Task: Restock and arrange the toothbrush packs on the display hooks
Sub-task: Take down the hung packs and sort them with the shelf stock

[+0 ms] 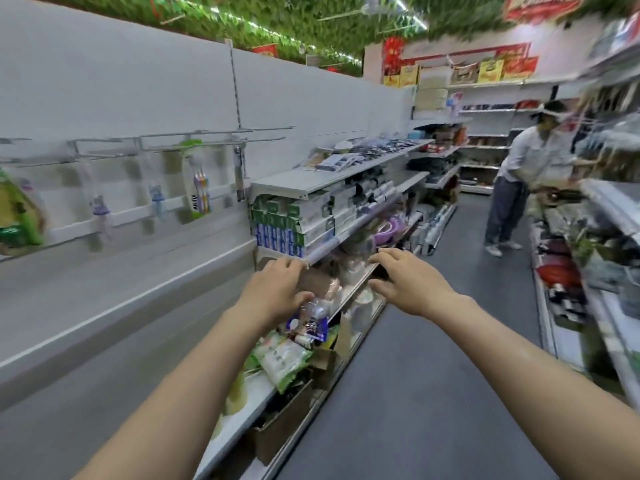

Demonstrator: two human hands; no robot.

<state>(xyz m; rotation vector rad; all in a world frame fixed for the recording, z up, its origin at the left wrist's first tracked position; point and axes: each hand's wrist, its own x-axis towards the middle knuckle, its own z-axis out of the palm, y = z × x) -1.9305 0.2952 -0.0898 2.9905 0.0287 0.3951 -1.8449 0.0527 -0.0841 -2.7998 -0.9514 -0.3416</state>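
One toothbrush pack point(200, 188) hangs upright on the display hooks point(194, 140), left of the stocked shelves: clear front, green header, pink and yellow brushes. Other hook prongs jut out bare. More clear packs point(310, 320) lie heaped on a near lower shelf; blurred, count unclear.

Your left hand point(277, 289) covers the top of a clear pack point(310, 322), so you cannot tell whether it has a grip on it; the pack's contents are blurred. Left of that hand, a green pack point(17, 216) is cut by the frame edge. The hanging toothbrush pack point(200, 188) has unreadable print.
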